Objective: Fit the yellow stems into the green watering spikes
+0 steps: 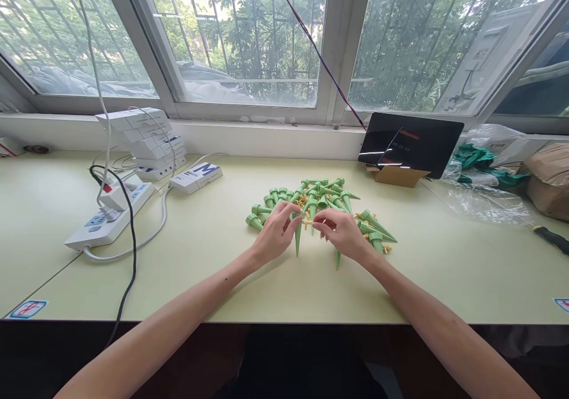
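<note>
Pinched in my left hand (280,228) is a green plastic watering spike (297,242), its point hanging downward. My right hand (341,233) has its fingertips closed on a small yellow valve piece (307,222), which meets the upper end of that spike; whether it sits inside cannot be made out. Just beyond both hands lies a pile of similar green spikes (313,200) mixed with small yellow pieces. Several more spikes (377,224) lie to the right of my right hand. Another spike tip (338,261) shows below my right hand, its upper part hidden.
On the left are a white power strip (102,218) with cables, stacked white boxes (149,141) and a single box (196,177). A dark tablet (409,144) leans on a cardboard stand (395,175). Plastic bags (484,174) and a black-handled tool (551,239) lie at right.
</note>
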{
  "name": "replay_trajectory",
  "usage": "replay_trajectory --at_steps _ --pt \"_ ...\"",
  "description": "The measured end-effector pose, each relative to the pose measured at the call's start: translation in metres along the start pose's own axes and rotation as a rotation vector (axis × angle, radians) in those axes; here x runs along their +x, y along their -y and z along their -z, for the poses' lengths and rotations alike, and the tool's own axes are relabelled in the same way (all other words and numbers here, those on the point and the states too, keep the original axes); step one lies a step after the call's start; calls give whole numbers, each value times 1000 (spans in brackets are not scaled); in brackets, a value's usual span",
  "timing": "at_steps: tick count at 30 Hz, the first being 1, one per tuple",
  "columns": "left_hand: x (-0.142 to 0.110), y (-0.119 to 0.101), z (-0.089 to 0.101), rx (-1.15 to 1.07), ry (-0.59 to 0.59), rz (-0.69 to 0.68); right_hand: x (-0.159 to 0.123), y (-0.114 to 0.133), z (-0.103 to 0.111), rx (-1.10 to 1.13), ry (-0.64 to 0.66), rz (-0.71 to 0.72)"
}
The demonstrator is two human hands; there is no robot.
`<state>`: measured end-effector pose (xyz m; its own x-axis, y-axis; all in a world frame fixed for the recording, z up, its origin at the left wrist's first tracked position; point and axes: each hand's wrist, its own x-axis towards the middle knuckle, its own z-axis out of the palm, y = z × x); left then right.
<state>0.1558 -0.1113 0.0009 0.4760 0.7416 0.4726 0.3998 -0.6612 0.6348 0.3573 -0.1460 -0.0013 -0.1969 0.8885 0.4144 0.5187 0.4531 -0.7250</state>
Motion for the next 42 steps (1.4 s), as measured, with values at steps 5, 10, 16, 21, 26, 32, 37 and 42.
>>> replay_trajectory --at_steps 5,10,16,21,26,32,37,42 --pt "-1 0 0 -14 1 0 0 -2 -1 33 13 -13" --pt "0 0 0 -19 2 -20 -1 -3 -2 108 29 -31" --pt "-1 -1 0 -13 20 -23 -1 -4 -3 123 15 -11" --pt "-1 -2 0 -8 32 -26 0 -3 -3 114 -2 12" --pt "-1 -3 1 -12 26 -27 0 -1 -3 95 -10 39" --pt "-2 -3 0 -27 26 -24 0 0 -3 94 -9 55" --pt "-2 -3 0 -27 27 -18 -1 -1 -3 98 -5 72" --pt "-1 -4 0 -24 26 -17 -1 -1 -3 73 -10 82"
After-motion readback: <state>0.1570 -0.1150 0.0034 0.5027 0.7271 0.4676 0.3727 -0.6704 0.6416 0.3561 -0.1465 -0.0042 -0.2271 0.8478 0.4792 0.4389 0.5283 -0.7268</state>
